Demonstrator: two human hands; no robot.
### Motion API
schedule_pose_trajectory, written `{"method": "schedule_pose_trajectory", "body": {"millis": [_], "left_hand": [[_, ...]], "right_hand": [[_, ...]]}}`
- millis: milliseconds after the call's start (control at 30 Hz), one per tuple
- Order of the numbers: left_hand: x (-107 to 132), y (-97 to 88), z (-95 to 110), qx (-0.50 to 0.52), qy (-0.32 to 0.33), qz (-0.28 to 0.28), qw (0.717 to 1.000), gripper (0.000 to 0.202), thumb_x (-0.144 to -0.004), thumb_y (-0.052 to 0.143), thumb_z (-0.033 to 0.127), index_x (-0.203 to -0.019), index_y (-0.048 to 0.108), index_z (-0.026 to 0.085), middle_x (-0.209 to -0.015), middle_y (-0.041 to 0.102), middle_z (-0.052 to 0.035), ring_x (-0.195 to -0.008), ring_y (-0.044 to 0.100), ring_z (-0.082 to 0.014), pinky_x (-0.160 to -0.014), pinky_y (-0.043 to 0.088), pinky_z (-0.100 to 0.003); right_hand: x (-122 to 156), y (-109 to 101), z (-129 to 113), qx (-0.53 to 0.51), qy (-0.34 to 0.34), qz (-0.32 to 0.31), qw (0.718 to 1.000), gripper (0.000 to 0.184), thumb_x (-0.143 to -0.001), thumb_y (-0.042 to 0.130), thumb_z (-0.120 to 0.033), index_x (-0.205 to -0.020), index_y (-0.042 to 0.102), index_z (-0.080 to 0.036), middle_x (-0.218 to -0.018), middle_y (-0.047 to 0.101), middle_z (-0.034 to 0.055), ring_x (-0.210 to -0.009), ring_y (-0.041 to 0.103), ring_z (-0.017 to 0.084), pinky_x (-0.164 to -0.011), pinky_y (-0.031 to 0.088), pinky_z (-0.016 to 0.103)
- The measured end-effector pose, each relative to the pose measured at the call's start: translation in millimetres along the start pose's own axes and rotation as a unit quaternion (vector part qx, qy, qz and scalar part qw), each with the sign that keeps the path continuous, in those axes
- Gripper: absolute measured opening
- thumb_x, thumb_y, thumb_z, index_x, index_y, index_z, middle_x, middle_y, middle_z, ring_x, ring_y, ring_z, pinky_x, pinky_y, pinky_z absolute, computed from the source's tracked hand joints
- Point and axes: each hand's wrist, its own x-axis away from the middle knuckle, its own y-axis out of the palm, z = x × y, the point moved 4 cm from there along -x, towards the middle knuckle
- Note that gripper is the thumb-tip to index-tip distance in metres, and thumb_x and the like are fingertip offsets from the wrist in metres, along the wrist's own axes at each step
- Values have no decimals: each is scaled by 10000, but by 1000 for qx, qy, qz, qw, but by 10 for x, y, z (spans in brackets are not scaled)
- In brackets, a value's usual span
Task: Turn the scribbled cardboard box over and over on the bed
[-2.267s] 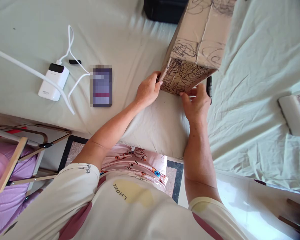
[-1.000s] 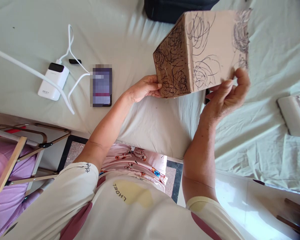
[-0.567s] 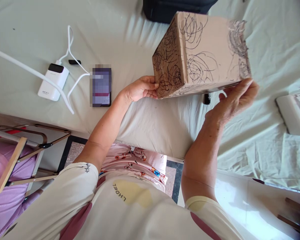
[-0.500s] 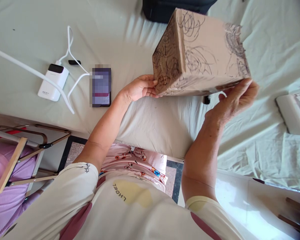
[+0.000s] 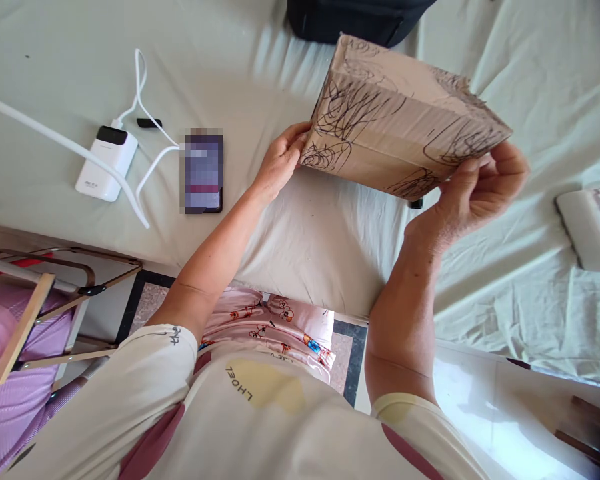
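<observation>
A cardboard box (image 5: 395,123) covered in black pen scribbles is held tilted above the pale green bedsheet (image 5: 320,233). My left hand (image 5: 280,160) grips its left lower corner with curled fingers. My right hand (image 5: 477,190) holds the right lower edge, thumb on the near face and fingers wrapped behind. A taped seam runs along the face turned toward me. A small black object (image 5: 416,203) lies on the sheet just under the box, mostly hidden.
A phone (image 5: 203,173) lies left of the box, with a white power bank (image 5: 106,164) and white cables (image 5: 140,87) further left. A dark bag (image 5: 355,17) sits at the top edge. A white device (image 5: 587,230) lies at right. A folding chair frame (image 5: 45,293) stands beside the bed.
The box has been lifted off the sheet and rolled in both hands, so a different, taped face now turns toward me. My right hand moved out to the right edge.
</observation>
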Motion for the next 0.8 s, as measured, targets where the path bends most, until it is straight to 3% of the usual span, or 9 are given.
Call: {"method": "schedule_pose_trajectory", "body": {"millis": [67, 133, 267, 367, 467, 567, 700, 800], "left_hand": [[-1, -5, 39, 6, 50, 5, 999, 433, -1083, 446, 560, -1346, 648, 282, -1356, 693, -42, -1441, 559, -239, -1219, 455, -416], [23, 0, 91, 10, 82, 9, 997, 534, -1070, 403, 652, -1323, 667, 264, -1338, 692, -50, -1447, 560, -250, -1253, 419, -425], [116, 23, 212, -22, 88, 9, 996, 665, -1121, 162, 611, -1411, 616, 220, -1350, 644, -37, -1561, 453, -280, -1253, 379, -467], [180, 19, 290, -42, 108, 17, 993, 579, -1107, 289, 630, -1453, 578, 266, -1433, 610, -21, -1613, 371, -306, -1259, 380, -435], [205, 3, 290, -44, 97, 35, 994, 551, -1028, 478, 706, -1400, 590, 315, -1454, 616, -34, -1616, 356, -303, -1269, 398, -388], [210, -10, 261, -39, 59, 64, 995, 510, -1006, 480, 740, -1211, 644, 303, -1334, 658, -53, -1531, 447, -277, -1274, 395, -391], [247, -45, 341, -108, 85, 141, 980, 504, -1022, 417, 730, -862, 580, 281, -1016, 660, -59, -1142, 638, -241, -1142, 487, -370], [280, -24, 392, -112, 108, 145, 977, 425, -1018, 446, 690, -995, 617, 302, -1096, 675, -56, -1148, 653, -236, -1115, 494, -341]], "right_hand": [[-14, -10, 14, -6, -21, -15, 1000, 299, -980, 604, -442, -1198, 632, -240, -975, 615, -29, -924, 653, 123, -928, 561, 389], [-27, -35, 66, -18, -49, -23, 998, 305, -1011, 574, -437, -1256, 629, -262, -1118, 629, -29, -1060, 664, 119, -1063, 535, 429], [-28, -49, 111, -10, -125, -63, 990, 371, -1077, 448, -419, -1431, 507, -324, -1237, 590, -16, -1262, 657, 141, -1177, 485, 476], [-12, -19, -20, -22, -127, -69, 989, 390, -1087, 453, -352, -1467, 540, -373, -1391, 627, -21, -1397, 610, 166, -1266, 418, 533], [18, 50, -241, -87, -126, -81, 985, 441, -1086, 459, -248, -1437, 604, -473, -1491, 631, -136, -1443, 567, 83, -1293, 399, 427], [56, 109, -381, -111, -135, -101, 980, 417, -1098, 441, -270, -1436, 619, -436, -1491, 638, -142, -1471, 549, 87, -1316, 374, 437], [84, 95, -378, -81, -99, -72, 989, 336, -1102, 475, -352, -1386, 655, -365, -1441, 681, -79, -1443, 586, 116, -1327, 369, 484], [94, 85, -392, -60, -92, -60, 992, 310, -1098, 495, -352, -1343, 684, -364, -1397, 709, -84, -1383, 620, 98, -1291, 409, 442]]}}
